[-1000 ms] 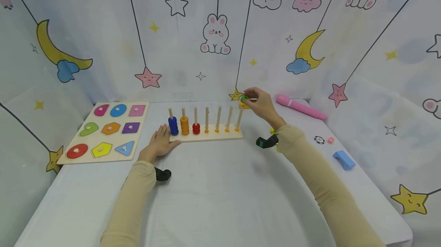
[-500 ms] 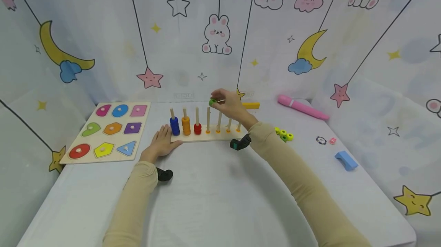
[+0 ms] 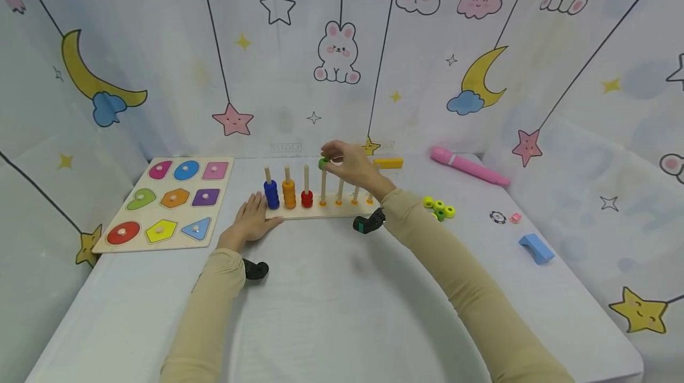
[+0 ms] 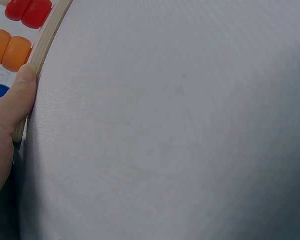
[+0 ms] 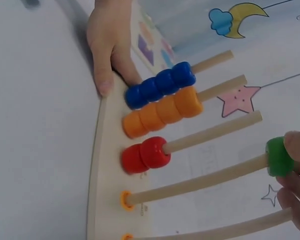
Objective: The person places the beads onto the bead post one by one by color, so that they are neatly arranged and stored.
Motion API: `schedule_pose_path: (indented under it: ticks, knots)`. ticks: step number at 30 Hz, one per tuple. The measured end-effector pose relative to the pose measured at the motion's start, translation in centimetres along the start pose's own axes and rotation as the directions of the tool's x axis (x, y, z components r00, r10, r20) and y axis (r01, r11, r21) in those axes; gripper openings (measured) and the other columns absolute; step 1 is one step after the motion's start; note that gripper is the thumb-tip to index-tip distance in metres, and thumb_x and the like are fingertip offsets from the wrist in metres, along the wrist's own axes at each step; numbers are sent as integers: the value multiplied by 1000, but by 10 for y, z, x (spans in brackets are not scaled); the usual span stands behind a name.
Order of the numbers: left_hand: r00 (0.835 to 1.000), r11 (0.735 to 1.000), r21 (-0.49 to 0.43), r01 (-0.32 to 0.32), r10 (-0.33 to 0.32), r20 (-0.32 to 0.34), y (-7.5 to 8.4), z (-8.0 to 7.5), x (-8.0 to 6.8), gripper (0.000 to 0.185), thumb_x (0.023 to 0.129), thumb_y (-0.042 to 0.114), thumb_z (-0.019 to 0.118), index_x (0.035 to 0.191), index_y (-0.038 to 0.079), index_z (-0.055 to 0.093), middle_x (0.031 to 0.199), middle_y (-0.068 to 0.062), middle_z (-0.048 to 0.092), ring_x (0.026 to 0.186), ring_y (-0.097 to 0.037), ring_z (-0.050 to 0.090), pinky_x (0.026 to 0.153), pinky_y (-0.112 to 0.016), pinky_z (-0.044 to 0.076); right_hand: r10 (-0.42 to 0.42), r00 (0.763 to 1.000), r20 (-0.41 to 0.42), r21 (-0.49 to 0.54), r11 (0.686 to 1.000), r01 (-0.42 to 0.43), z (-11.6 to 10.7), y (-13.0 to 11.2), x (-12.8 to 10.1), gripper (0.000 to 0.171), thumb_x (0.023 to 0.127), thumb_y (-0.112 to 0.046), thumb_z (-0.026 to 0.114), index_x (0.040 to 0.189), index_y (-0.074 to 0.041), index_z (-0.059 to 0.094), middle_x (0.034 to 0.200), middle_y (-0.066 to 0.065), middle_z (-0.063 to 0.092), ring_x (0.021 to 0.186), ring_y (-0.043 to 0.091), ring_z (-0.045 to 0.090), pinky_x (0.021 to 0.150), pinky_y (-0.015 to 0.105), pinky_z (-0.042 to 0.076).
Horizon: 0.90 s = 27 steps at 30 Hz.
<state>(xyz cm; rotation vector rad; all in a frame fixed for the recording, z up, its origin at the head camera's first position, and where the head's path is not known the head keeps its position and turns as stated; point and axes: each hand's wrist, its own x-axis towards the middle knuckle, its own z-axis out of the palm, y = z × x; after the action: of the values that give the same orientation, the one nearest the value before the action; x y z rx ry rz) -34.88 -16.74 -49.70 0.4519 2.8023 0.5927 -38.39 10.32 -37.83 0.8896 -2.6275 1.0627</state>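
Observation:
A wooden peg rack [image 3: 320, 209] stands at the table's middle back with blue [image 3: 271, 193], orange [image 3: 289, 193] and red [image 3: 307, 198] beads on its three left pegs. My right hand [image 3: 350, 164] pinches a green bead [image 3: 323, 162] [image 5: 278, 156] that sits on the tip of the fourth peg [image 5: 200, 181]. My left hand [image 3: 251, 221] [image 4: 7, 112] rests flat on the table with its thumb against the rack's front edge [image 4: 45, 47]; in the right wrist view the left hand [image 5: 110, 45] shows beyond the rack's end.
A shape puzzle board [image 3: 171, 200] lies at the left. Loose yellow and green beads [image 3: 439, 207] lie right of the rack, with a yellow block [image 3: 388, 162], a pink pen [image 3: 467, 166], a blue block [image 3: 535, 248] and small pieces [image 3: 504, 217] further right. Curtain walls close in three sides.
My right hand carried the green bead leftward from beyond the rack's right end to the fourth peg and lowered it onto the tip. The left hand stayed still.

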Motion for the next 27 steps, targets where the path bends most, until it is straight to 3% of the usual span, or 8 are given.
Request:
schedule_pose_path:
  ticks: [10, 16, 22, 27]
  knots:
    - [1000, 1000, -3, -5, 5, 14, -6, 4, 5, 88, 98, 50, 39, 145, -13, 0, 152, -30, -9, 140, -40, -12, 112, -50, -9, 0, 999, -48, -13, 1000, 0, -8, 7, -4, 29, 90, -7, 64, 117, 2, 57, 108, 14, 66, 98, 19, 63, 87, 22, 49]
    - [1000, 1000, -6, 3, -3, 12, -2, 1, 1, 89, 97, 51, 39, 144, -14, 1, 152, -30, -8, 140, -40, -11, 112, -50, -8, 15, 989, -147, -1, 1000, -15, -24, 19, -11, 28, 90, -5, 63, 115, 5, 58, 107, 13, 66, 97, 21, 64, 86, 24, 50]
    - [1000, 1000, 1, 0, -1, 17, -3, 2, 2, 89, 97, 53, 37, 144, -14, 0, 152, -30, -8, 140, -40, -11, 112, -49, -8, 62, 972, -227, 7, 998, -62, -51, 46, -33, 24, 90, -3, 62, 113, 3, 60, 105, 14, 67, 95, 21, 65, 84, 26, 52]
    - [1000, 1000, -5, -4, 4, 14, -4, 2, 5, 90, 97, 52, 38, 144, -14, 0, 152, -30, -9, 140, -39, -12, 112, -49, -9, 172, 960, -221, -10, 984, -179, -74, 71, -66, 26, 91, -5, 61, 116, 2, 59, 110, 15, 65, 100, 23, 63, 87, 31, 51]
